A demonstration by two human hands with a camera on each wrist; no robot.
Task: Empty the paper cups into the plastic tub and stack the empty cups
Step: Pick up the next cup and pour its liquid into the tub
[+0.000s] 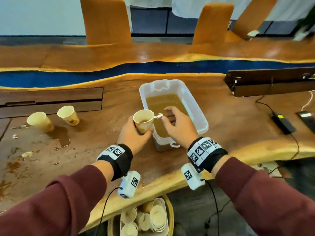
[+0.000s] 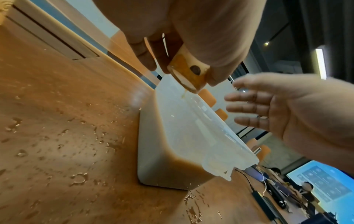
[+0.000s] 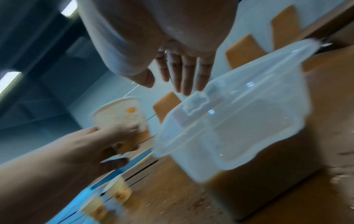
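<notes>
My left hand (image 1: 134, 135) grips a paper cup (image 1: 143, 121) by its lower half, held nearly upright just left of the plastic tub (image 1: 196, 104). A little brown liquid lies in the cup's bottom. The tub holds brown liquid. My right hand (image 1: 175, 123) hovers over the tub with fingers spread and relaxed, a small shiny speck at its thumb tip. In the left wrist view the cup's wet base (image 2: 189, 74) hangs over the tub rim (image 2: 220, 136), with the right hand (image 2: 268, 109) flat beside it. Two more cups (image 1: 40, 121) (image 1: 68, 115) stand at far left.
A brown puddle (image 1: 61, 135) and drops wet the wooden table left of the tub. A power adapter (image 1: 283, 123), its cables and a phone (image 1: 306, 118) lie at right, behind them a dark wooden box (image 1: 272, 82). A basket of used cups (image 1: 144, 217) sits below the table's near edge.
</notes>
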